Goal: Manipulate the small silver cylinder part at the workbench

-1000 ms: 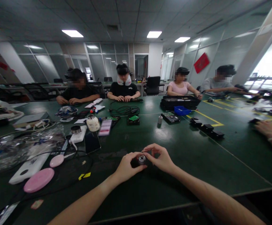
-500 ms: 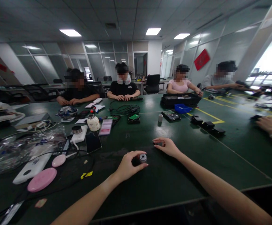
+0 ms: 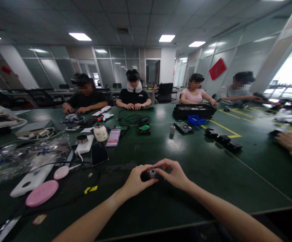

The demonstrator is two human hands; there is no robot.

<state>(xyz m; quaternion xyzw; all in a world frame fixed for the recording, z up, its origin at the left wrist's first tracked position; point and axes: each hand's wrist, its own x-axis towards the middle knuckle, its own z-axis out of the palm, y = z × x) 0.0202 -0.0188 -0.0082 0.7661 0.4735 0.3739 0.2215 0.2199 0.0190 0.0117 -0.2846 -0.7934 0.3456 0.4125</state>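
Note:
Upright on the green table (image 3: 211,181) stands a small silver metal cylinder (image 3: 152,172), with a hole in its top face. My left hand (image 3: 135,179) is curled round it, thumb on the near side and fingers on the far side. From the right, my right hand (image 3: 174,173) reaches to the cylinder's top with thumb and forefinger close together. Whatever lies between those fingertips is too small or hidden to make out. Farther back on the table stands a second metal cylinder (image 3: 172,130).
On the left lie a pink disc (image 3: 42,193), a white power bank (image 3: 32,179), clear plastic bags (image 3: 22,161) and a phone (image 3: 99,153). Hard drives (image 3: 184,128), a blue tray (image 3: 196,120) and black blocks (image 3: 223,138) sit beyond my hands. A co-worker's hand (image 3: 290,139) is at the right.
My right hand has come nearer and leftward from the tabletop, where it held a small dark item, to the cylinder's top. My left hand stays round the cylinder.

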